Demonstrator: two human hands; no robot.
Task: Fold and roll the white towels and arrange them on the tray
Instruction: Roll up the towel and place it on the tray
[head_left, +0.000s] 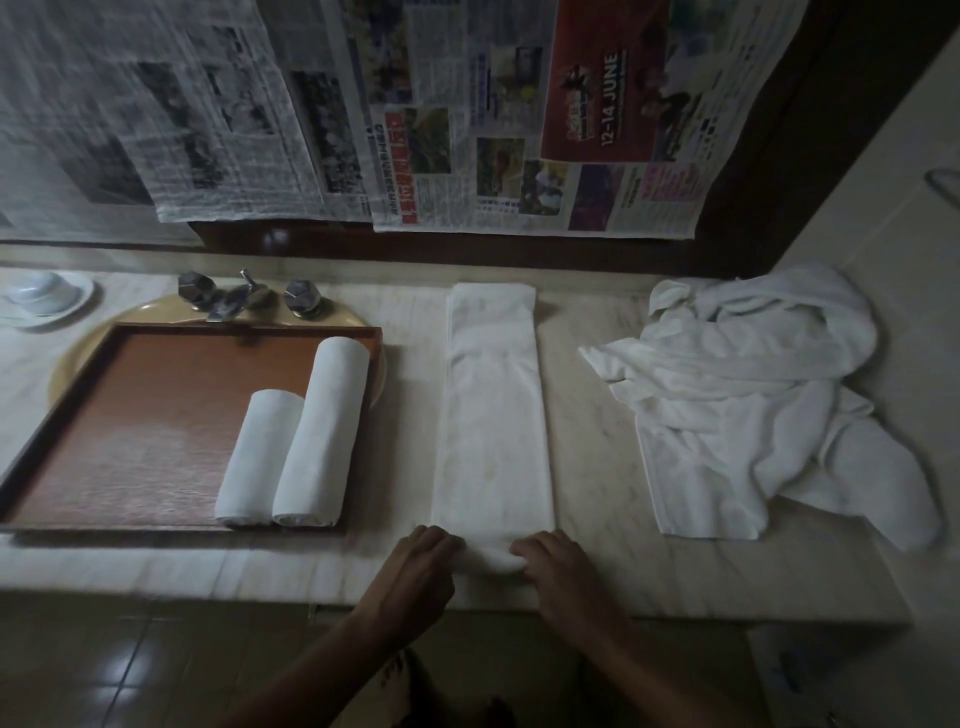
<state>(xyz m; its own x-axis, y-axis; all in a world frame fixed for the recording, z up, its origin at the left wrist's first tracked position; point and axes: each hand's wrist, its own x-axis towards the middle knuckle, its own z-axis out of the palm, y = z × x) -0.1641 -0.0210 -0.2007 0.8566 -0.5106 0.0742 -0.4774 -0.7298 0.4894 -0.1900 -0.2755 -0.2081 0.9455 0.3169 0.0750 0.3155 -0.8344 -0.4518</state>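
Two hands press on the near end of the long folded white towel strip (493, 415) on the pale marble desk (592, 415): left hand (421, 564) and right hand (553, 564), fingers curled onto the started roll. Strip's long axis runs toward 12 o'clock; brown wooden tray (130, 415) lies at 10 o'clock.

Both hands cover the near end of the folded towel (492, 415), hiding the roll beneath. Newsprint on the hanging newspapers (467, 130) is too small to read; a saucer (78, 299) is cut off at left.
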